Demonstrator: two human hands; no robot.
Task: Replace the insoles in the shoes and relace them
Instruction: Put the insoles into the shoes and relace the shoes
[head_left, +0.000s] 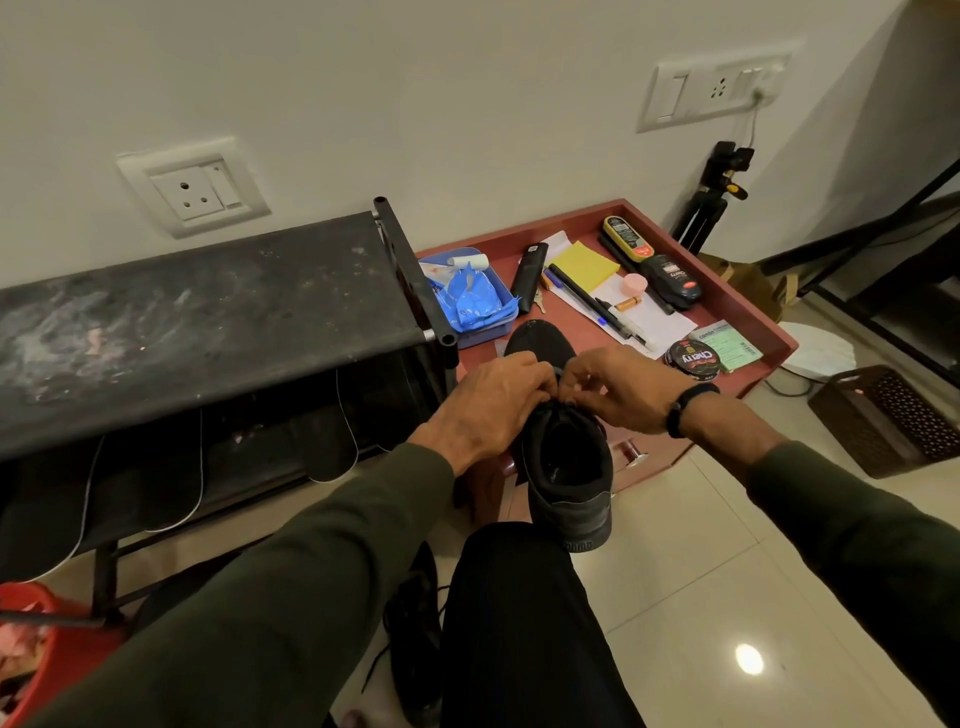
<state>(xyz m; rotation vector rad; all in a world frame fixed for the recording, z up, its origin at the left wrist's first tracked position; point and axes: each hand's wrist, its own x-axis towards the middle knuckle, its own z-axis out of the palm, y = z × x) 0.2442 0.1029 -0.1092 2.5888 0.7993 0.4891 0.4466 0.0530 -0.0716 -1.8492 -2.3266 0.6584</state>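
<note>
Both hands, left (491, 402) and right (618, 387), pinching laces (563, 402) atop black shoe (569, 467).

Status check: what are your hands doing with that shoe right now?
Left hand and right hand both pinching the lace. Black shoe propped on the knee. Nothing in the way.

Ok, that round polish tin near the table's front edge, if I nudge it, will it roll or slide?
The polish tin lies flat, so it would probably slide, not roll. It looks rigid and metal, likely slick. It sits close to the table edge, so a push could drop it.
</note>
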